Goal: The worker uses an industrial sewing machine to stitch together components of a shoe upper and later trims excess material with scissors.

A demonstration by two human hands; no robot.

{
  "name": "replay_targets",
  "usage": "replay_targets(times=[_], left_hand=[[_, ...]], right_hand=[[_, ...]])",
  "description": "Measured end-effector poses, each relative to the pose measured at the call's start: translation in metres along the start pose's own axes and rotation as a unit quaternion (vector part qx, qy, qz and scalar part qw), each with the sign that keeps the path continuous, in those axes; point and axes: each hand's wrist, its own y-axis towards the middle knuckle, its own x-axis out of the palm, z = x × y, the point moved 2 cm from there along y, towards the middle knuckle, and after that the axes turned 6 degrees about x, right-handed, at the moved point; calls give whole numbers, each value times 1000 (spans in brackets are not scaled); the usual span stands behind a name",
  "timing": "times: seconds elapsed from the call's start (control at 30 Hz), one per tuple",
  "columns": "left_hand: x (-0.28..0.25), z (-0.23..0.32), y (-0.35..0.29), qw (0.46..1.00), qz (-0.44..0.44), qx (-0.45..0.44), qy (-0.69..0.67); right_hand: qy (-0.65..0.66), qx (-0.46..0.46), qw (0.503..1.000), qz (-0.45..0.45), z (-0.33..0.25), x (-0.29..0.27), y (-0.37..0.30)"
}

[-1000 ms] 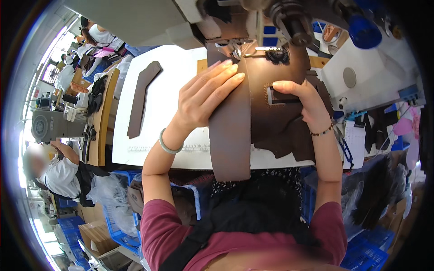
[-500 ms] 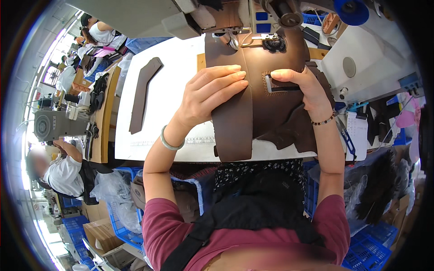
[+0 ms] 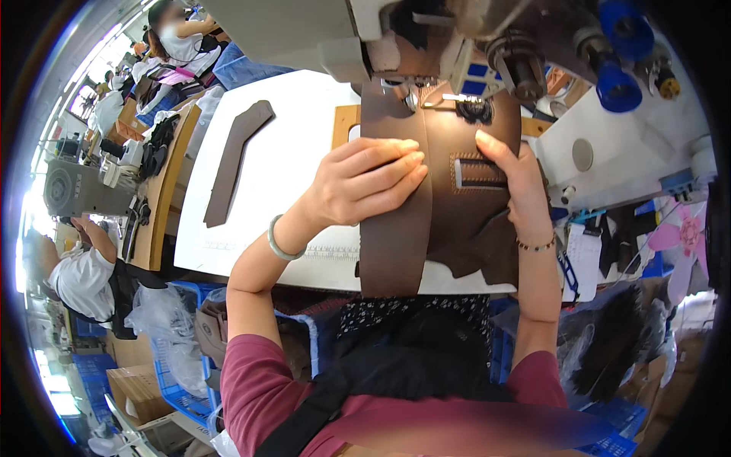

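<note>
A large brown leather piece (image 3: 445,221) lies on the white sewing table (image 3: 282,175), its far end under the sewing machine head (image 3: 426,46). My left hand (image 3: 365,183) lies flat on the leather's left strip, fingers spread and pressing down. My right hand (image 3: 518,183) rests on the right part, fingers beside a stitched rectangular slot (image 3: 480,171). The leather's near end hangs over the table's front edge.
A separate dark brown leather strip (image 3: 232,160) lies on the table to the left. Blue thread spools (image 3: 624,53) sit at the upper right. Other workers sit at machines on the left (image 3: 76,274) and at the top (image 3: 179,46). Blue crates (image 3: 167,381) stand below.
The view has shifted closer to the work. Both hands stay pressed on the leather, which has slid slightly toward the machine's needle.
</note>
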Motion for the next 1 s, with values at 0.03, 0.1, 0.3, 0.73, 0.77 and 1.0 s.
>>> replay_targets(times=[0.03, 0.1, 0.3, 0.73, 0.77, 1.0], left_hand=[[1, -1, 0, 1000, 8, 15, 0], [1, -1, 0, 1000, 19, 16, 3], [1, -2, -4, 1000, 9, 2, -26], [4, -19, -8, 997, 20, -41, -67], [3, -19, -9, 997, 21, -42, -65], [5, -23, -12, 995, 29, -56, -73]], right_hand=[[-8, -4, 1000, -2, -1, 1, -1], [-17, -53, 998, 6, -1, 3, -2], [-10, -57, 998, 26, 5, 3, -1], [19, -67, 997, 22, 5, 8, 8], [25, -69, 997, 21, 5, 8, 8], [8, -69, 997, 32, 3, 9, 10]])
